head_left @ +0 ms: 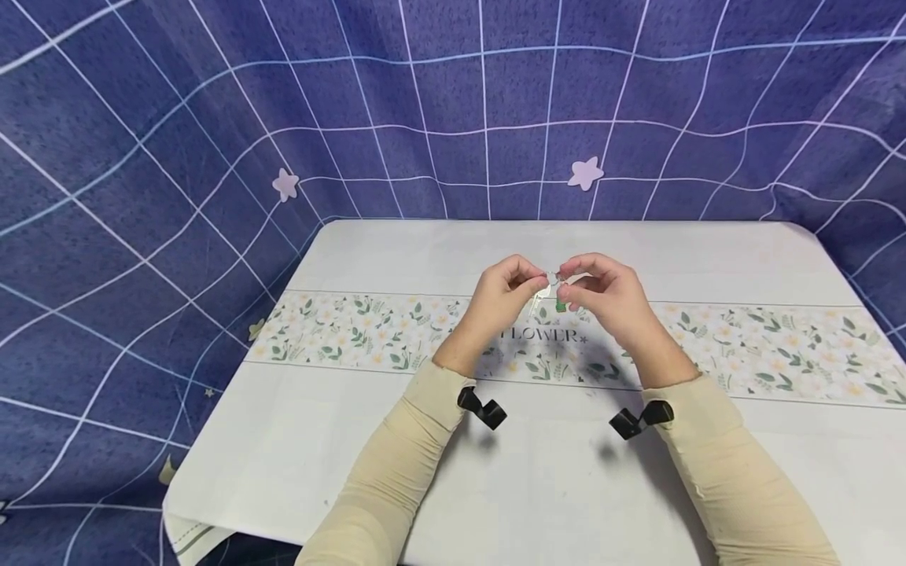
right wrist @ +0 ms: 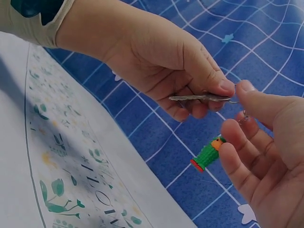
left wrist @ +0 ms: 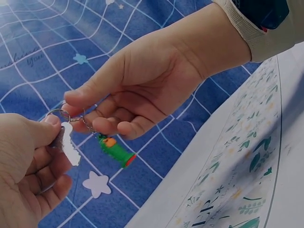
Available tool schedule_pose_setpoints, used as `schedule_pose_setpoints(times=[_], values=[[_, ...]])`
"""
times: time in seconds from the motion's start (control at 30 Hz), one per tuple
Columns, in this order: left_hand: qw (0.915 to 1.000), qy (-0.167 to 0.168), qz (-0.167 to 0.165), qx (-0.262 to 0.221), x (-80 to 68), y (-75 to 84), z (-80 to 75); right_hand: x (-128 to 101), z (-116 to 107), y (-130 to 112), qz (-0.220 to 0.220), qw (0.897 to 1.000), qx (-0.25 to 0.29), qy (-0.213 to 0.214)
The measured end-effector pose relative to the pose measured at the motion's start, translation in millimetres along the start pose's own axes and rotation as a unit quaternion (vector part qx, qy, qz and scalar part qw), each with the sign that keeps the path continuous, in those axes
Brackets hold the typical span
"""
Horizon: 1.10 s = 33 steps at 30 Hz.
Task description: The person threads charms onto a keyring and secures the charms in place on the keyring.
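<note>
Both hands meet above the table, joined by a thin metal key ring (left wrist: 58, 112). My left hand (head_left: 503, 295) pinches the ring between thumb and forefinger, right beside a silver key (left wrist: 71, 146). In the right wrist view the key (right wrist: 199, 97) lies along the left fingers. My right hand (head_left: 606, 296) pinches the other side of the ring with thumb and forefinger. A small green figure charm (left wrist: 116, 151), with an orange face patch and red base, dangles from a short chain under the right fingers. The right fingertips partly hide the chain.
A white cloth (head_left: 340, 440) covers the table, with a printed floral band (head_left: 368, 330) running across under the hands. A dark blue curtain (head_left: 439, 102) with a pale grid hangs behind and to the left. Black mounts (head_left: 484, 408) sit on both sleeved wrists.
</note>
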<state>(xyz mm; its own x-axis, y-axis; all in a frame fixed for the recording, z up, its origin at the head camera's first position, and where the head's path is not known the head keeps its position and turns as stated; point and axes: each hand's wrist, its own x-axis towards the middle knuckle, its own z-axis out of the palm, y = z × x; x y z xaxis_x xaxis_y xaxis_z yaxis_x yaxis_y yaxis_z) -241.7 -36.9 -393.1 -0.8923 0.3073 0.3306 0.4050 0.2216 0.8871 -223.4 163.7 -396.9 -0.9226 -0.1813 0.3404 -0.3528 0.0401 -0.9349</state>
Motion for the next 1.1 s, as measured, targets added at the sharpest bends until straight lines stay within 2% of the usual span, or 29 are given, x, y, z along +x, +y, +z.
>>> schedule_pose_setpoints(times=[0.23,0.47,0.73,1.1], values=[[1.0,-0.004,0.0,0.004,0.9,-0.5,-1.7,0.6,-2.6,0.1,-0.01,0.999,-0.043,-0.026],[0.9999,-0.013,0.004,0.011,1.6,-1.4,-1.7,0.7,-2.9,-1.1,0.005,0.997,-0.079,-0.025],[0.9995,-0.018,0.0,0.025,1.0,1.7,-2.1,0.5,-2.7,-1.1,0.004,0.998,-0.067,-0.016],[0.9998,-0.013,-0.007,0.016,1.2,2.9,-1.7,0.2,-0.8,-0.2,0.0,0.996,-0.073,-0.041]])
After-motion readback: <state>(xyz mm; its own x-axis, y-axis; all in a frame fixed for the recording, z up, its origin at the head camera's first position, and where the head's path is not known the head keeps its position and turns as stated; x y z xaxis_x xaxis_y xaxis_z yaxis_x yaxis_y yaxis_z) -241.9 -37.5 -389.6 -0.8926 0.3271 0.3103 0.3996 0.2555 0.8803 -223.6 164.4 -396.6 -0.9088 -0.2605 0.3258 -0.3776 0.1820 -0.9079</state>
